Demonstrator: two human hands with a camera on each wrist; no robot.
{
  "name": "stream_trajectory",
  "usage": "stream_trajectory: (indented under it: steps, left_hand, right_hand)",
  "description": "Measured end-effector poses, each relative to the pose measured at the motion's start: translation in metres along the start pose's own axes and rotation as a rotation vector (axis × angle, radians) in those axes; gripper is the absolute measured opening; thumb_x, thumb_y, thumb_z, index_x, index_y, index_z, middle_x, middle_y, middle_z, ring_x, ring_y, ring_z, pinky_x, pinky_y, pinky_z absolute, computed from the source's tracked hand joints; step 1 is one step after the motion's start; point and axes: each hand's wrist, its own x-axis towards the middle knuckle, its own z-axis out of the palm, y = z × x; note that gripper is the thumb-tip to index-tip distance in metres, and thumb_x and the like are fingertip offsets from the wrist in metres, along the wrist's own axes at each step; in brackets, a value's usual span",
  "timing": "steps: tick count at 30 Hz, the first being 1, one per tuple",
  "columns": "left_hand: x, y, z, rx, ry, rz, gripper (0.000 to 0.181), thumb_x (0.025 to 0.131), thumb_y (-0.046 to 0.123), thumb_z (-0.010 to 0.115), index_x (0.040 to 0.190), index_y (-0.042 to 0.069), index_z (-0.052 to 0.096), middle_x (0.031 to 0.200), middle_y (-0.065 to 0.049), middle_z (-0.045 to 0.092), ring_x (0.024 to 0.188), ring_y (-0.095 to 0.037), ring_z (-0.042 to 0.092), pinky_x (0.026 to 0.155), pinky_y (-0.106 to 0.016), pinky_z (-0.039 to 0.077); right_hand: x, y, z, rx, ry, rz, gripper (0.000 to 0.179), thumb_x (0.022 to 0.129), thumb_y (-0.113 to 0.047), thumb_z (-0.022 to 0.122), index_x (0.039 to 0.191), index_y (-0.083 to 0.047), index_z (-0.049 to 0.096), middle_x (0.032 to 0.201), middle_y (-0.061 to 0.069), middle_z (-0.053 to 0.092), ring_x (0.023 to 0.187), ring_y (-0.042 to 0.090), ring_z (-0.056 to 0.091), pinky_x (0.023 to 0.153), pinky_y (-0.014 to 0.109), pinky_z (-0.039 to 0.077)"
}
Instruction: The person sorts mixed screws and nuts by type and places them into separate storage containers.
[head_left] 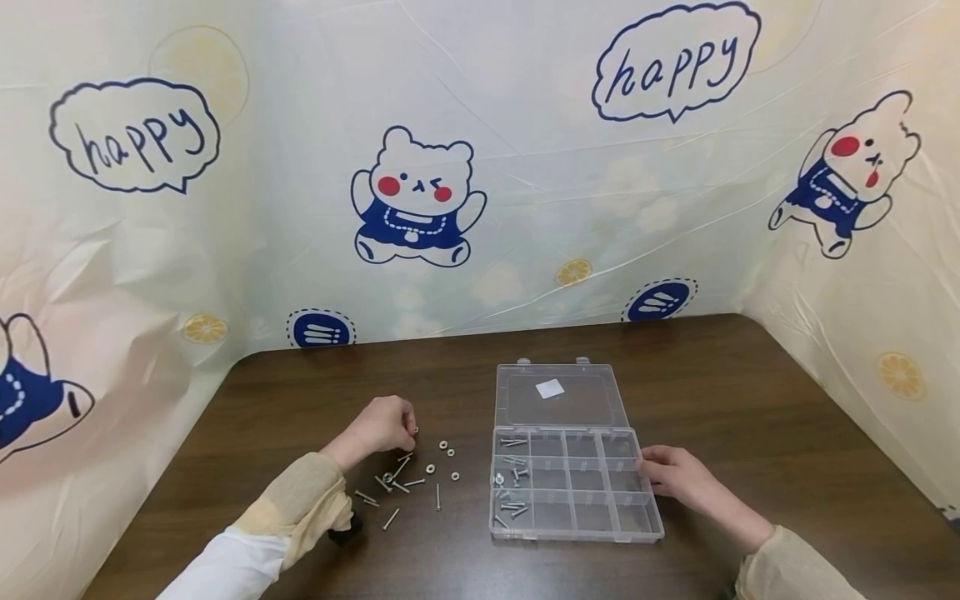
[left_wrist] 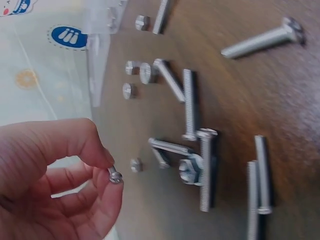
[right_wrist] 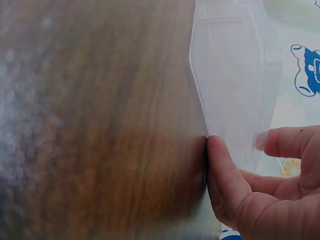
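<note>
My left hand (head_left: 384, 423) pinches a small screw (left_wrist: 115, 176) between thumb and fingertip, its rounded head showing in the left wrist view. Under and beside that hand, loose screws (head_left: 392, 518) and several nuts (head_left: 431, 469) are scattered on the table. One larger hex nut (left_wrist: 191, 169) touches a long screw (left_wrist: 205, 172). To the right lies a clear divided plastic box (head_left: 588, 510) with its lid swung back. Several screws (head_left: 513, 507) sit in its left-hand compartments. My right hand (head_left: 678, 477) grips the box's right side, one digit at the upper rim and another low on the wall.
The open lid (head_left: 558, 408) lies flat behind the box, a small white label (head_left: 550, 388) on it. The brown wooden table (head_left: 720, 383) ends at the back against a printed cloth backdrop (head_left: 525, 208), which also rises at both sides.
</note>
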Motion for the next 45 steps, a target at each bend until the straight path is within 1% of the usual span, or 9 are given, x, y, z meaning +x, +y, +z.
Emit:
stream_trajectory:
  steps: [4,8,14,17,26,30,33,36,45]
  left_hand:
    - [0.001,0.006,-0.004,-0.015,0.026,0.107,0.016,0.054,0.004,0.067,0.061,0.013,0.056,0.055,0.009,0.049,0.055,-0.007,0.044,0.056,-0.024,0.038]
    - [0.0,0.015,-0.005,-0.05,0.023,0.195,0.015,0.055,0.003,0.065,0.064,0.013,0.057,0.057,0.011,0.05,0.055,-0.004,0.044,0.057,-0.023,0.038]
    - [-0.005,0.03,-0.007,-0.1,0.014,0.283,0.014,0.057,0.001,0.064,0.067,0.009,0.058,0.06,0.01,0.049,0.056,-0.003,0.044,0.056,-0.021,0.039]
    - [-0.006,0.036,-0.006,-0.127,0.021,0.329,0.014,0.058,0.0,0.063,0.068,0.008,0.058,0.06,0.009,0.05,0.057,-0.002,0.044,0.054,-0.019,0.039]
    - [-0.011,0.059,-0.005,-0.153,0.02,0.462,0.014,0.06,-0.002,0.058,0.067,0.009,0.059,0.064,0.002,0.054,0.059,-0.004,0.048,0.054,-0.018,0.042]
    - [-0.013,0.07,-0.003,-0.151,0.004,0.509,0.015,0.061,-0.004,0.057,0.067,0.009,0.06,0.066,0.002,0.054,0.06,-0.009,0.051,0.054,-0.016,0.042]
    - [-0.014,0.077,-0.002,-0.153,-0.001,0.527,0.016,0.06,-0.004,0.057,0.067,0.011,0.059,0.066,0.002,0.052,0.06,-0.01,0.051,0.054,-0.016,0.042]
    - [-0.014,0.084,-0.001,-0.149,-0.004,0.547,0.016,0.06,-0.004,0.056,0.067,0.011,0.059,0.067,0.003,0.051,0.06,-0.007,0.049,0.054,-0.015,0.041]
    - [-0.015,0.103,0.005,-0.139,-0.062,0.611,0.013,0.062,-0.004,0.06,0.068,0.007,0.059,0.068,0.003,0.05,0.061,-0.002,0.047,0.055,-0.012,0.04]
  right_hand:
    - [0.0,0.0,0.0,-0.005,0.004,0.003,0.037,0.089,-0.005,0.047,0.11,0.026,0.043,0.099,0.029,0.058,0.089,0.031,0.061,0.074,0.038,0.051]
    - [-0.001,0.0,0.0,-0.004,0.0,0.007,0.037,0.089,-0.005,0.047,0.11,0.026,0.043,0.099,0.029,0.057,0.089,0.03,0.06,0.074,0.039,0.051]
    - [-0.001,-0.001,0.001,0.003,-0.006,0.002,0.037,0.089,-0.005,0.047,0.109,0.026,0.043,0.098,0.029,0.058,0.089,0.031,0.06,0.074,0.039,0.051]
    - [-0.001,0.0,0.001,0.006,-0.008,-0.004,0.037,0.089,-0.004,0.047,0.109,0.026,0.043,0.098,0.029,0.058,0.088,0.031,0.06,0.074,0.039,0.051]
    - [-0.001,0.0,0.0,0.012,-0.006,-0.002,0.037,0.089,-0.004,0.047,0.109,0.027,0.043,0.098,0.029,0.058,0.089,0.03,0.06,0.074,0.038,0.051]
    - [-0.002,0.0,0.0,0.014,-0.009,-0.005,0.037,0.089,-0.004,0.047,0.109,0.027,0.042,0.098,0.029,0.058,0.089,0.03,0.06,0.074,0.038,0.051]
    - [-0.002,0.0,0.0,0.013,-0.003,-0.007,0.037,0.089,-0.004,0.047,0.109,0.026,0.043,0.098,0.029,0.058,0.088,0.03,0.061,0.074,0.038,0.051]
    - [-0.002,0.0,0.0,0.006,0.004,-0.005,0.037,0.088,-0.005,0.047,0.109,0.026,0.044,0.098,0.028,0.058,0.088,0.03,0.061,0.074,0.038,0.051]
    - [-0.001,-0.001,0.0,0.003,0.003,0.0,0.037,0.089,-0.005,0.047,0.109,0.025,0.044,0.098,0.028,0.058,0.089,0.029,0.06,0.074,0.038,0.051]
